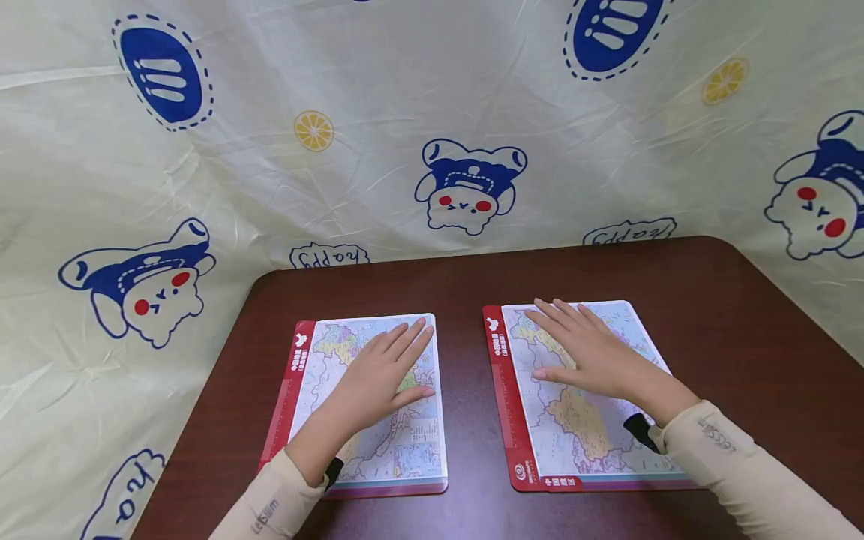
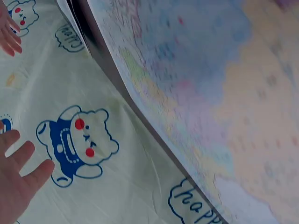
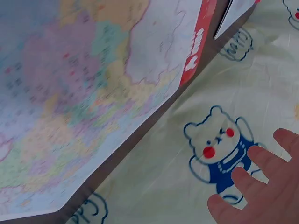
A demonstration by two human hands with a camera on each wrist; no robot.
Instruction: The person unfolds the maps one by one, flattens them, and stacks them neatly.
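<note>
Two printed maps lie side by side on a dark brown table, each with a red strip down its left side. Over the left map [image 1: 418, 420] my left hand [image 1: 378, 375] is spread, fingers straight and thumb out to the right. The right map [image 1: 574, 420] has my right hand [image 1: 594, 352] above it, fingers extended and thumb pointing left. Neither hand grips anything; whether the palms touch the maps I cannot tell. The left wrist view shows the left hand's fingers [image 2: 37, 177] apart, and in the right wrist view the right hand's fingers [image 3: 252, 172] are likewise spread.
The brown table [image 1: 466, 285] has rounded far corners. Behind and around it hangs a pale sheet [image 1: 378, 187] printed with blue-capped bears, orange slices and lettering. A strip of table separates the two maps.
</note>
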